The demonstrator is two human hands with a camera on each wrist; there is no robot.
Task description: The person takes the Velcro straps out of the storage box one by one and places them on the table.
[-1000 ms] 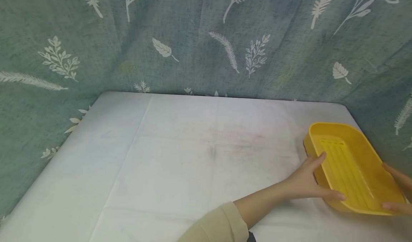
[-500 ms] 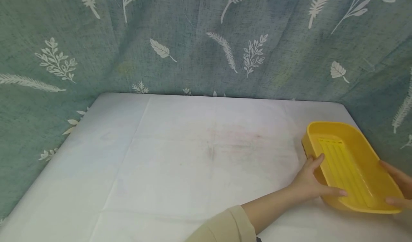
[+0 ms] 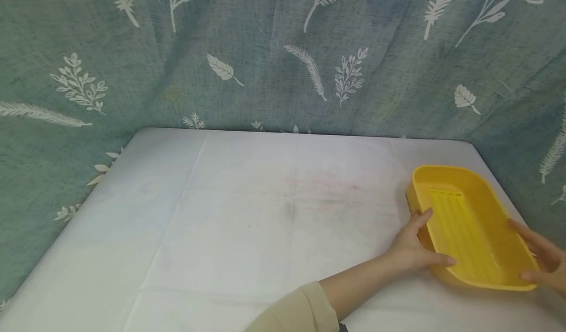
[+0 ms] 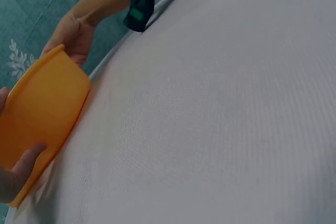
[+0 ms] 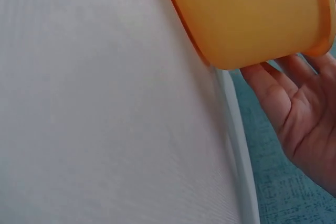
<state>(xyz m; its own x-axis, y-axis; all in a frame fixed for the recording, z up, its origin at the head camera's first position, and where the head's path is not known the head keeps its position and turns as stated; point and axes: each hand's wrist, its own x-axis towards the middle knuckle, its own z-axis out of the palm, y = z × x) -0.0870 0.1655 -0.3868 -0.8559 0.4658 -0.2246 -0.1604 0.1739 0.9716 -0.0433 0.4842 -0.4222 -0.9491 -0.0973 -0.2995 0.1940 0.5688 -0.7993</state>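
A yellow plastic tray (image 3: 484,214), deep-sided with a ribbed, slotted panel (image 3: 462,234) in its floor, sits at the right side of the white-covered table. My left hand (image 3: 409,246) grips its left wall, thumb over the near rim and a finger up at the side. On the opposite side my right hand (image 3: 546,258) holds the right wall near the front corner, thumb on the rim. From the right wrist, the right hand's fingers (image 5: 299,72) show against the outside of the tray's end wall (image 5: 252,14). The left wrist view catches both hands around the tray (image 4: 44,103).
White cloth (image 3: 265,234) with faint stains and creases covers the table. Green leaf-patterned fabric (image 3: 265,52) hangs behind and at both sides. The table's right edge (image 5: 239,140) runs close beside the tray.
Over the last half second the tray has slid a little to the left, with both hands moving along on it. Their grip on its sides looks the same.
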